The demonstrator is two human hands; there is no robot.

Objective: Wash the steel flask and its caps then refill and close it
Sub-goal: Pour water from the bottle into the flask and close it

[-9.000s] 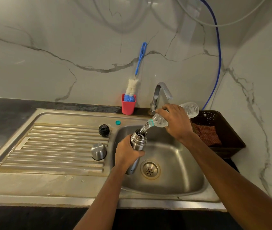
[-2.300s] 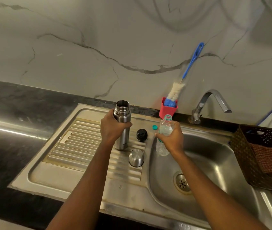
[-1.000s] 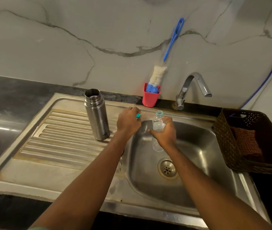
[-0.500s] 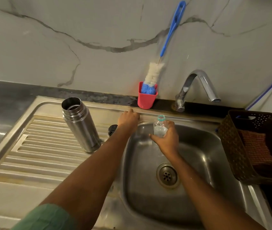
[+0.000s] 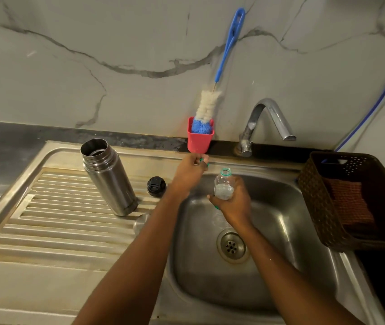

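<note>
From my remote seat, both forearms [image 5: 139,254] show bare along their whole visible length. My left hand [image 5: 188,175] and right hand [image 5: 233,204] are bare too, uncovered right through the wrists.

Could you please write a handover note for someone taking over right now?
Left hand pinches the small green bottle cap by the red cup.
Right hand holds the open plastic bottle over the sink.
Steel flask stands uncapped on the drainboard, black inner cap beside it, steel outer cap partly hidden behind the left forearm.
Fill level not visible.
Left: cap the bottle, then fit both flask caps.
</note>
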